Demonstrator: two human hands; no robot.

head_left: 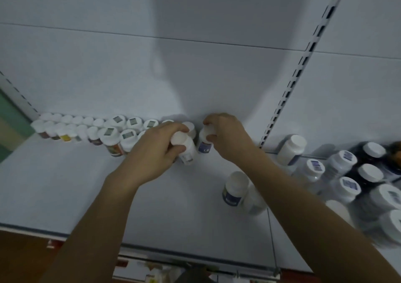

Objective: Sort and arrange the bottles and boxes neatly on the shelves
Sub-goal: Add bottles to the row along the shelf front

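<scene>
Two rows of white-capped bottles [112, 130] stand along the back of the white shelf [65, 185], running from the left corner to the middle. At the right end of the rows my left hand [152, 152] grips a white bottle [187, 150] with a pale label. Right beside it my right hand [227, 135] grips the cap of a white bottle with a blue label [204, 146], close to the back wall. Both bottles look upright or slightly tilted.
Two white bottles with blue labels [235, 188] stand loose under my right forearm. A crowd of white and dark bottles [351, 180] fills the neighbouring shelf on the right. A slotted upright [282, 109] divides the two bays. The shelf's front edge [195, 254] runs below.
</scene>
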